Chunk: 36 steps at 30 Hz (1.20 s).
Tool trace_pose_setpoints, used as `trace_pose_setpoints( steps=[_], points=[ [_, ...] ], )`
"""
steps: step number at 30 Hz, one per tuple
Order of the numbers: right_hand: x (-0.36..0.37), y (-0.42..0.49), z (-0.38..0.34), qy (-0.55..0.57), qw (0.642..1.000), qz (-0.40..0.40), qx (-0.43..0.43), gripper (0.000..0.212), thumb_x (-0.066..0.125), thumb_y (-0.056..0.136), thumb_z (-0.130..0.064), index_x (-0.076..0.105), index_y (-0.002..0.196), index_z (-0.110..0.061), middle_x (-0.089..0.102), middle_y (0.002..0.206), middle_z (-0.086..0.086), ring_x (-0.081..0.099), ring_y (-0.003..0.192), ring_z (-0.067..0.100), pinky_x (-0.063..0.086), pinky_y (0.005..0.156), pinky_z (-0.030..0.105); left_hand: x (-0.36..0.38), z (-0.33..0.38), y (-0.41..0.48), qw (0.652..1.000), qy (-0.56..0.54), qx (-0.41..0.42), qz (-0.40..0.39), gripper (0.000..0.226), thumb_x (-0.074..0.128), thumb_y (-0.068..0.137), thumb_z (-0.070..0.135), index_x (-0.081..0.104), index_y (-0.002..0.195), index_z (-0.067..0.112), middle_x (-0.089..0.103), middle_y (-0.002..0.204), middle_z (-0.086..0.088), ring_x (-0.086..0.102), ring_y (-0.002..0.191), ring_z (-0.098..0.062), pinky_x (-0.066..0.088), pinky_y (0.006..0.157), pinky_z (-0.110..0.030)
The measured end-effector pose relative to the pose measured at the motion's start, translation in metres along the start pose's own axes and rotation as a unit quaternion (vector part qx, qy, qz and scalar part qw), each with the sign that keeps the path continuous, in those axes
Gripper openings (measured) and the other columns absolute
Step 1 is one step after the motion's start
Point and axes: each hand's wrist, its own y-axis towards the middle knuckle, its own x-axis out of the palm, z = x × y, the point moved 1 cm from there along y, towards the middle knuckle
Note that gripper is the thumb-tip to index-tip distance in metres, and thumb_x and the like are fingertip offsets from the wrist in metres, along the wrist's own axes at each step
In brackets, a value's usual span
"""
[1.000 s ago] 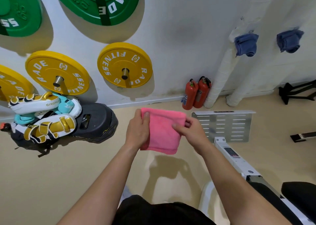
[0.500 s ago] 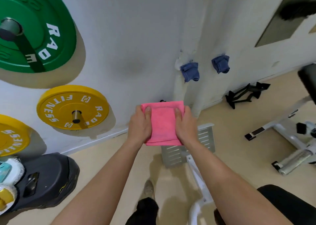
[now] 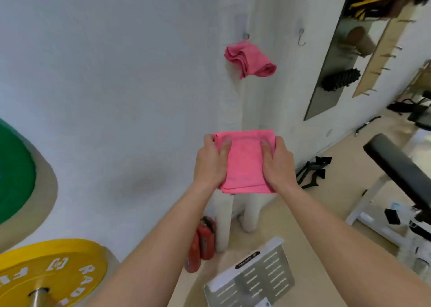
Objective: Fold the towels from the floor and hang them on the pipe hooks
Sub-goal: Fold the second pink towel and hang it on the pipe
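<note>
White wall [image 3: 116,73] behind: left grip [image 3: 211,164], right grip [image 3: 277,166] clasp the towel [image 3: 245,164] (between them).

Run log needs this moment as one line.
left hand and right hand gripping folded pink cloth towel | second pink towel hanging on pipe hook | neighbouring metal hook bare
</note>
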Motion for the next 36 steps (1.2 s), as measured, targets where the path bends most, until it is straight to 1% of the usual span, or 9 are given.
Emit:
trace_pose_setpoints(
  steps=[2,5,9,16,21,26,29,33,36],
  points=[
    [-0.014,0.032,0.002,0.003,1.000,0.024,-0.011,0.033,0.038,0.105,-0.040,0.046,0.095,-0.010,0.058,0.082,0.005,0.054,0.072,0.023,0.035,0.065,0.035,0.011,0.025,0.027,0.999,-0.004,0.031,-0.005,0.037,0.045,0.103,0.043,0.046,0.119,0.010,0.061,0.101,-0.007,0.060,0.093,-0.031,0.041,0.072,-0.036],
    [-0.040,0.079,0.001,0.006,0.998,0.051,-0.031,0.034,0.040,0.104,-0.041,0.047,0.092,-0.010,0.055,0.077,-0.001,0.051,0.068,0.014,0.037,0.065,0.035,0.029,0.061,0.065,0.997,-0.010,0.082,-0.007,0.035,0.045,0.102,0.042,0.045,0.119,0.011,0.064,0.105,-0.010,0.061,0.094,-0.032,0.047,0.078,-0.041],
    [-0.085,0.152,0.004,-0.005,0.996,0.075,-0.044,0.038,0.041,0.104,-0.040,0.050,0.095,-0.004,0.055,0.079,0.001,0.050,0.071,0.017,0.037,0.067,0.036,0.063,0.120,0.113,0.991,-0.024,0.131,-0.020,0.031,0.049,0.101,0.035,0.047,0.120,0.011,0.064,0.105,-0.010,0.061,0.097,-0.033,0.048,0.080,-0.041],
    [-0.143,0.289,0.043,0.031,0.996,0.067,-0.046,0.032,0.049,0.101,-0.040,0.057,0.099,-0.009,0.059,0.085,0.000,0.056,0.084,0.023,0.042,0.075,0.037,0.152,0.202,0.185,0.989,-0.029,0.138,-0.033,0.026,0.049,0.098,0.028,0.046,0.117,0.011,0.065,0.109,-0.012,0.062,0.099,-0.035,0.049,0.084,-0.043],
    [-0.161,0.391,0.074,0.088,0.995,0.039,-0.038,0.042,0.061,0.095,-0.041,0.057,0.125,-0.011,0.063,0.109,0.003,0.061,0.095,0.020,0.048,0.081,0.035,0.221,0.233,0.258,0.995,-0.080,0.060,0.014,0.028,0.046,0.100,0.029,0.045,0.122,0.012,0.063,0.114,-0.010,0.061,0.100,-0.031,0.048,0.086,-0.038],
    [-0.156,0.488,0.087,0.109,0.993,0.002,-0.042,0.040,0.068,0.092,-0.031,0.056,0.125,-0.012,0.063,0.110,0.003,0.061,0.094,0.020,0.051,0.083,0.037,0.274,0.244,0.341,0.982,-0.168,-0.024,0.078,0.016,0.048,0.100,0.030,0.048,0.112,0.019,0.051,0.085,0.011,0.055,0.086,-0.021,0.042,0.078,-0.030],
    [-0.152,0.538,0.089,0.124,0.991,-0.001,-0.051,0.035,0.069,0.090,-0.031,0.058,0.119,-0.015,0.064,0.109,0.003,0.063,0.096,0.022,0.054,0.088,0.041,0.293,0.252,0.382,0.970,-0.211,-0.029,0.121,0.010,0.052,0.097,0.029,0.050,0.106,0.024,0.054,0.086,0.014,0.059,0.084,-0.016,0.045,0.075,-0.030],
    [-0.147,0.583,0.091,0.147,0.985,-0.020,-0.091,0.029,0.073,0.088,-0.027,0.065,0.112,-0.013,0.069,0.102,0.007,0.065,0.089,0.021,0.055,0.081,0.037,0.304,0.254,0.420,0.957,-0.222,0.007,0.188,0.011,0.058,0.091,0.030,0.057,0.102,0.027,0.064,0.098,0.009,0.064,0.090,-0.016,0.052,0.082,-0.033],
    [-0.138,0.600,0.095,0.165,0.979,-0.065,-0.103,0.026,0.073,0.088,-0.023,0.066,0.110,-0.011,0.069,0.099,0.009,0.065,0.085,0.020,0.055,0.076,0.034,0.304,0.241,0.435,0.955,-0.202,0.024,0.215,0.011,0.062,0.091,0.028,0.061,0.101,0.022,0.064,0.094,0.008,0.063,0.086,-0.014,0.047,0.077,-0.028]
  ],
)
